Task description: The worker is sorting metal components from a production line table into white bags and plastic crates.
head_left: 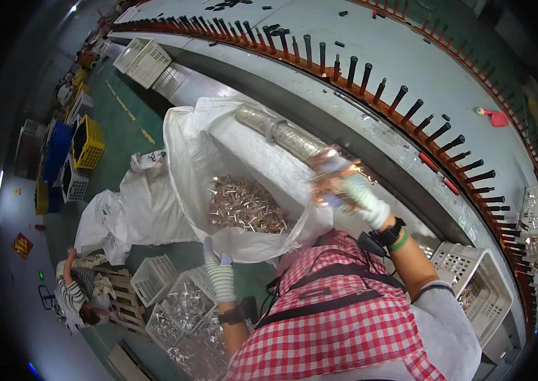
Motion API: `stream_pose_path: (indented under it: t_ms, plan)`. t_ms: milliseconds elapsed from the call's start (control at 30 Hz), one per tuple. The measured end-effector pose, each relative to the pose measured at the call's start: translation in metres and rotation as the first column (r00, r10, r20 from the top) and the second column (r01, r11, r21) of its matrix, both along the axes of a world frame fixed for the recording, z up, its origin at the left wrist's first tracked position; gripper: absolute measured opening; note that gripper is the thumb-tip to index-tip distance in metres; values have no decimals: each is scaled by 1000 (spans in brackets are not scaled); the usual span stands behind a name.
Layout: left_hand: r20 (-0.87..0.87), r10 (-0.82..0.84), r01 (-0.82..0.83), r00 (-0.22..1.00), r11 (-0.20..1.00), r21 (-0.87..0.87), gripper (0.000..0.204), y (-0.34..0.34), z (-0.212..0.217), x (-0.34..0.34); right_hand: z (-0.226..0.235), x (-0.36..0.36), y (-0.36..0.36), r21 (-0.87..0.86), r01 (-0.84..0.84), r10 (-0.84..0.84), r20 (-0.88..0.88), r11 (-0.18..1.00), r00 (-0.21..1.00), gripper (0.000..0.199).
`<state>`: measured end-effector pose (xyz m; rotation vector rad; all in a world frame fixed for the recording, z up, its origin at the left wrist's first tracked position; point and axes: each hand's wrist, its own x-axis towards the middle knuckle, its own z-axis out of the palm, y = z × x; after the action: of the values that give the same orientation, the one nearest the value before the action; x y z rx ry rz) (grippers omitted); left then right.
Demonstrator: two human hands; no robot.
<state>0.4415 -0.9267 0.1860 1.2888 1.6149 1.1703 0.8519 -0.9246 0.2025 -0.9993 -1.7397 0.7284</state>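
My left hand [220,279], in a striped knit glove, grips the near rim of a large white woven sack [183,171]. Inside the sack's open mouth lies a heap of small shiny metal pieces [246,204]. At the right, over the sack's far side, my gloved right hand [367,202] is closed around a bunch of coppery metal pieces [332,171], smeared by motion. A metal tube or duct [281,134] slants down to that bunch, and its end is hidden behind it.
A long bench [408,70] curves past, edged by a rack of dark-handled tools [365,79]. White crates [183,301] of metal parts stand below left, another crate [478,286] at right. A co-worker [85,292] bends by a wooden pallet [123,298]. Yellow crates [88,143] line the floor.
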Motion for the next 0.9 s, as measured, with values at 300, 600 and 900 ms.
stream_pose_path:
  t_ms: [300,600,900]
  plan:
    - [-83,3,3,997,998,67,59,-17,3,14,-4,18,-12,-393,15,92,250,919,964,38]
    - [-243,-133,170,961,976,138,55,-22,-36,-10,-173,85,-195,-581,814,-264,787,-9,558,73]
    - [-512,-329,293,794,944,-152,62,-33,28,28,-195,46,-258,-404,880,-142,914,-250,380,102]
